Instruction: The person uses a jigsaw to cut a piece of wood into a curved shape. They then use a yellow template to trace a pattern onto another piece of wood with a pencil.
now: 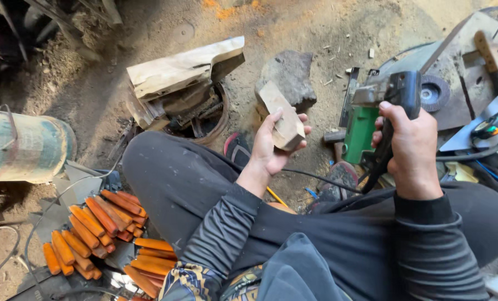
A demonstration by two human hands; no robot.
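Your left hand grips a small wooden block above your knee; it looks light and stiff, so pinch its long sides. Your right hand is clamped on the grinder's handle, probably heavy.

Cut off by the left edge: the far end of the pale green cylinder; by the bottom edge, the lowest of the orange wooden handles. Hidden under the right hand: the rear grip of the green power tool, its cable lost behind the wrist. Covered by the left hand: the lower end of the wooden block.
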